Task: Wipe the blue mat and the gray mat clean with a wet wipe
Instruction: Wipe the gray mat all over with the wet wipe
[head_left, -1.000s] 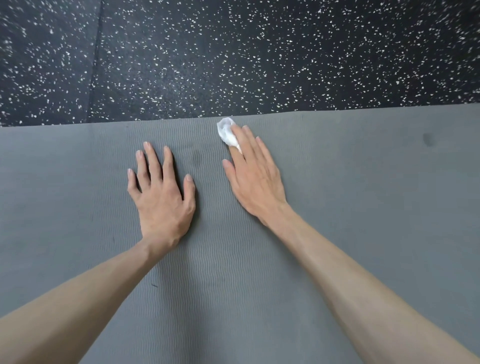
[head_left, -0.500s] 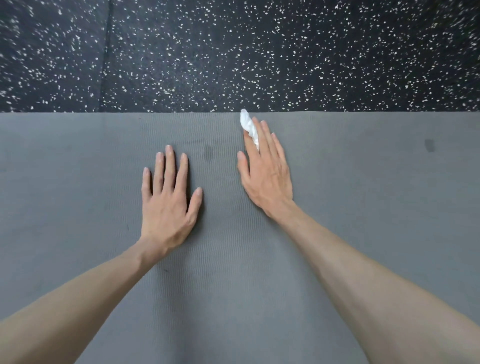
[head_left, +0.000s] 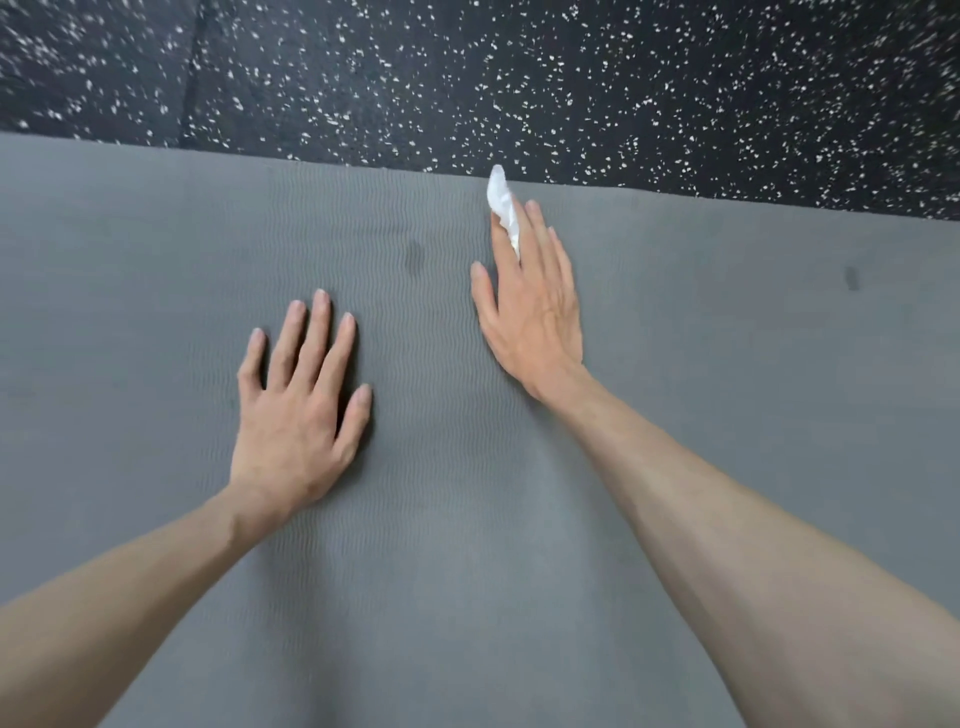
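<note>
Presently, left hand (head_left: 296, 415): fingers spread, flat on gray mat (head_left: 156, 291). Right hand (head_left: 535, 306): straight fingers together, pressing wet wipe (head_left: 503, 205), which protrudes past their tips.

Head view: looking steeply down from close above the gray mat (head_left: 727, 415), facing forward toward its far edge and the speckled floor (head_left: 571, 78).

gray ribbed foam mat (head_left: 727, 415) lies on black white-speckled rubber floor (head_left: 571, 78), floor beyond far edge | left hand (head_left: 296, 415) flat on mat, left of right hand (head_left: 530, 312) | crumpled white wet wipe (head_left: 503, 205) under right fingertips at far edge
</note>
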